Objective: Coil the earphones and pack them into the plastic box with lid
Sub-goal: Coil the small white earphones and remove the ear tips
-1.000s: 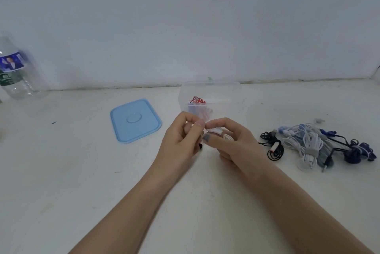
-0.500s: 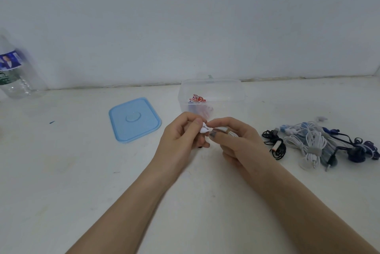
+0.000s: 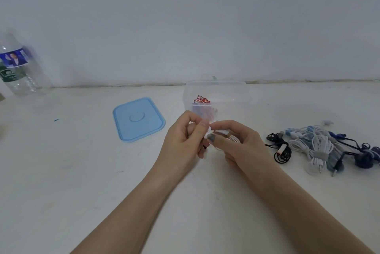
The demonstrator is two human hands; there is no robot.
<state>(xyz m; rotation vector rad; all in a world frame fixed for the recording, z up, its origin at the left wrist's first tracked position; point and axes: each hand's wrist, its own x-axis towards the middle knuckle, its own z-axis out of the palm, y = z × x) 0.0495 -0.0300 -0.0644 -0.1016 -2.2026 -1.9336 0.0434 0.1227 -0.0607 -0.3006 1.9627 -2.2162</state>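
Flanking the hands (image 3: 211, 140): lid (image 3: 138, 119), earphone pile (image 3: 320, 147)

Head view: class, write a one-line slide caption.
Both hands coil white earphones before a clear plastic box; blue lid lies beside.

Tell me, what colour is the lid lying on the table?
Light blue lid, seen from the head camera.

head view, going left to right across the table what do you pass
water bottle → blue lid → left hand → right hand, both pinching the white earphones → black earphones → pile of white and blue earphones. The clear box sits behind the hands, so it is left out.
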